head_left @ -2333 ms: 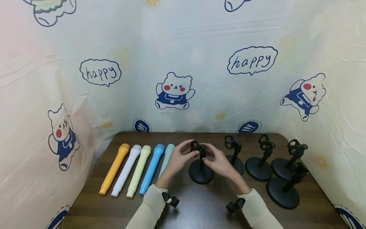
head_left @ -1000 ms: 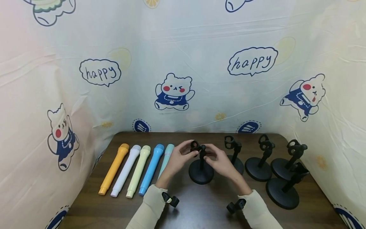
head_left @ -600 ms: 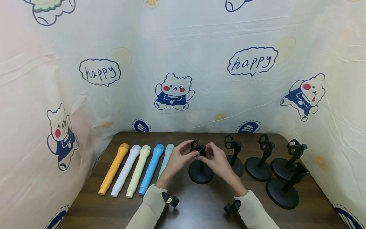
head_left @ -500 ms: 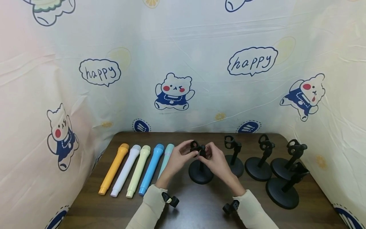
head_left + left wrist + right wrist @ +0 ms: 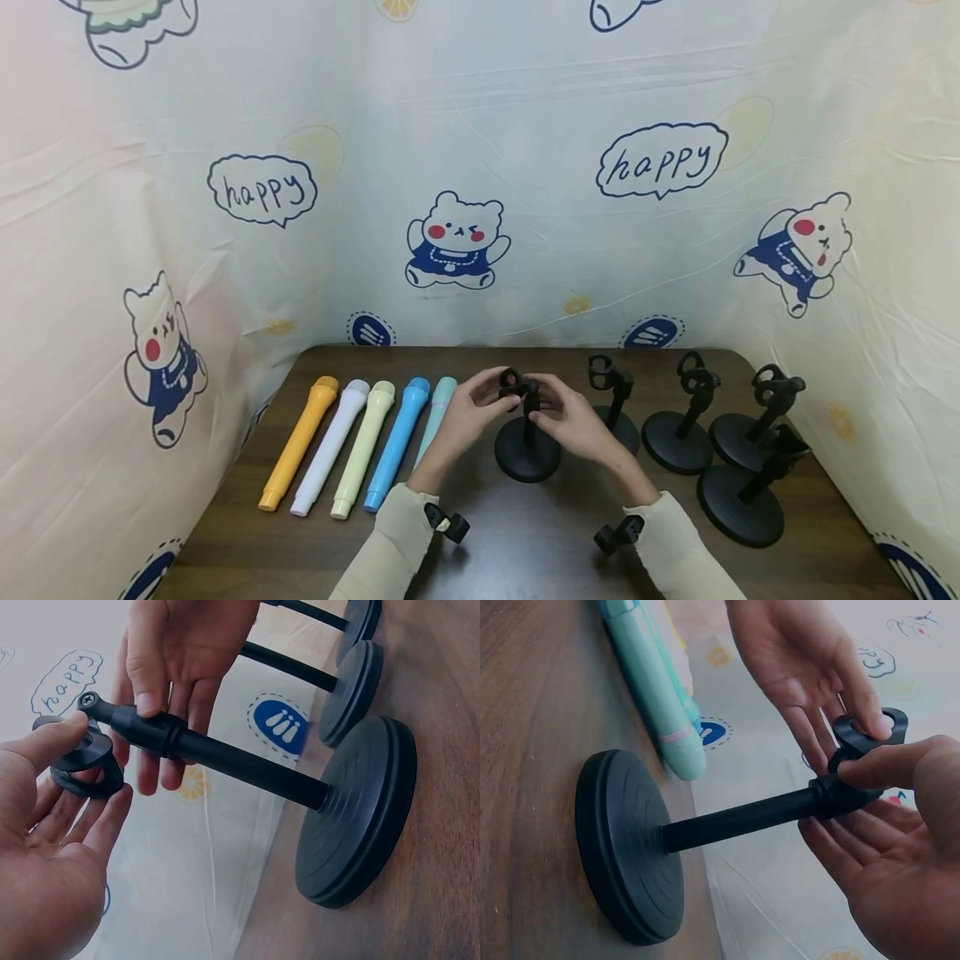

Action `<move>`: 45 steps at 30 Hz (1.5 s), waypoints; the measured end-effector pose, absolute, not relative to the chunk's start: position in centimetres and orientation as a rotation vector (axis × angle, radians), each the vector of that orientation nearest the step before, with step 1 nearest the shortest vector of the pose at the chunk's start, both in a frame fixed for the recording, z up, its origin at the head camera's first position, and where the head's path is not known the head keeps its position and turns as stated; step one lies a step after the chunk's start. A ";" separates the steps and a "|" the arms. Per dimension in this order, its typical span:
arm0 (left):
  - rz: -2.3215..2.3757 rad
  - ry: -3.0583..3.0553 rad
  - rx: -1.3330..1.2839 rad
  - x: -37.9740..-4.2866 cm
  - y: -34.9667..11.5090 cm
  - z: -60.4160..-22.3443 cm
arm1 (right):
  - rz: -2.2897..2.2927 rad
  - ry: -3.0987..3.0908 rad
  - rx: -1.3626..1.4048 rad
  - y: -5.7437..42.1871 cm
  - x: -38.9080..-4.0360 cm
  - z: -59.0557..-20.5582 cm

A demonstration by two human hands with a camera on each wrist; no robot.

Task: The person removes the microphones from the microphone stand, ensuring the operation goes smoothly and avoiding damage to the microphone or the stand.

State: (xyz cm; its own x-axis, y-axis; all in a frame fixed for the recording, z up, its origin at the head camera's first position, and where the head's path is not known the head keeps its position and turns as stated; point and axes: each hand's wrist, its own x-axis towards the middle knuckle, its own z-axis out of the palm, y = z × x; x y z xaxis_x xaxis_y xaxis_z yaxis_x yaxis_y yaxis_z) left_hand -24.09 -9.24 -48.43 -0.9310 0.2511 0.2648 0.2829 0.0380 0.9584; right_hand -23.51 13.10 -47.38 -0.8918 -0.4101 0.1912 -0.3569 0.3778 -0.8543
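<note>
Between my hands a black desktop microphone stand stands upright on its round base at the middle of the table. My left hand pinches the ring-shaped clip at its top, thumb on one side and fingers on the other. My right hand holds the collar at the upper end of the pole, its thumb pressed on it and its fingers behind. In the right wrist view the clip sits angled off the collar, and the bare pole runs down to the base.
Several toy microphones, orange, white, pale green, blue and teal, lie in a row at the left. More black stands are grouped at the right of the wooden table. A printed cloth hangs behind.
My right hand has shifted its hold at the collar, fingers and thumb moving in close and then back out a little. The left hand and the stand's base have stayed in place.
</note>
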 end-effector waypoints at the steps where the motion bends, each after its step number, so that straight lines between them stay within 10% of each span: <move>1: -2.085 -2.246 -0.579 -24.1 -9.2 -48.4 | -1.578 2.542 -0.731 13.2 -23.5 -47.3; 45: -2.101 -2.234 -0.484 -23.7 -9.1 -48.7 | -1.549 3.289 -0.306 8.8 -22.1 -48.8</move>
State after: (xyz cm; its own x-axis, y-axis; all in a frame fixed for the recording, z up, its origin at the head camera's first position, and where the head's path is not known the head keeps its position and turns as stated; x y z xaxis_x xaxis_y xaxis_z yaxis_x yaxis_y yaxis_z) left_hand -23.67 -9.12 -48.69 -0.9507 0.1996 0.2373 0.2491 0.0361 0.9678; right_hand -22.11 8.76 -48.84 -0.8612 0.0641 0.5041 -0.3479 0.6488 -0.6767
